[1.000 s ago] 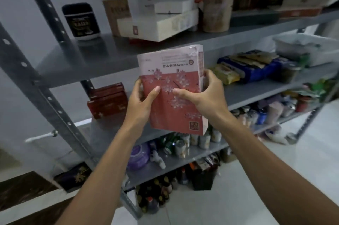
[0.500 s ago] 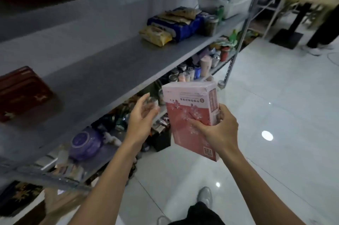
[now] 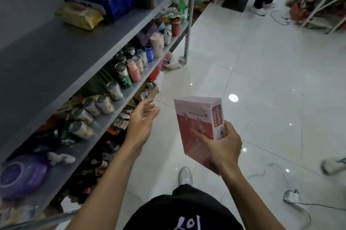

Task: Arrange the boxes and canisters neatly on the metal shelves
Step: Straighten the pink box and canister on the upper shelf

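Pink box (image 3: 194, 123), just one of them, is held out over the white floor (image 3: 262, 79), clear of the metal shelves (image 3: 56, 57), gripped low down by the right hand (image 3: 222, 147). The left hand (image 3: 141, 123) is seen empty, fingers loosely spread, between box and shelves. One yellow packet (image 3: 78, 14) and one blue pack (image 3: 112, 3) are spotted on the upper shelf; the cans (image 3: 121, 74) below are too crowded to be counted properly.

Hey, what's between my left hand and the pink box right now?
Nothing: in the head view the left hand is open and apart from the pink box, gripped by the right hand. Only white floor tile shows through the gap.
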